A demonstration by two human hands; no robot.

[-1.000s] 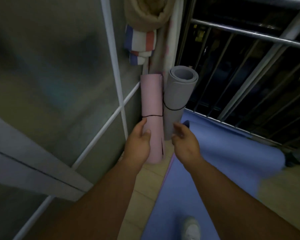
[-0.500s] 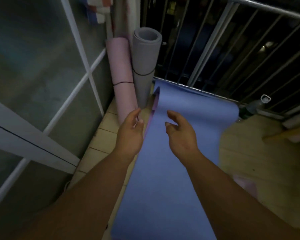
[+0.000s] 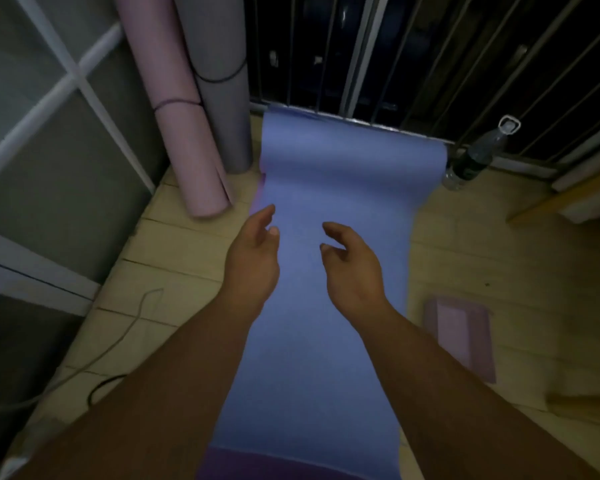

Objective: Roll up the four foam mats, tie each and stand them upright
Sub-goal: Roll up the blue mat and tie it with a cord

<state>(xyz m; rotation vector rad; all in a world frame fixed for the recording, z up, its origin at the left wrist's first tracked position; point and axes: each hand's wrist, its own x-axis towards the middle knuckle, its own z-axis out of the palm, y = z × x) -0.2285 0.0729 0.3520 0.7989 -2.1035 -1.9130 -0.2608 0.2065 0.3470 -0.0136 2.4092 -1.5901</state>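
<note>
On the floor (image 3: 499,254) a blue mat (image 3: 336,188) lies unrolled, reaching back to the railing (image 3: 361,64); its near end is cut off. Over it are the left hand (image 3: 253,265) and right hand (image 3: 354,268), each grip loose, fingers relaxed, holding nothing. A pink roll (image 3: 184,133) and grey roll (image 3: 222,109) stand in the left corner, each banded, tops cut off. A bottle (image 3: 475,157), contents unclear, leans by the railing.
</note>
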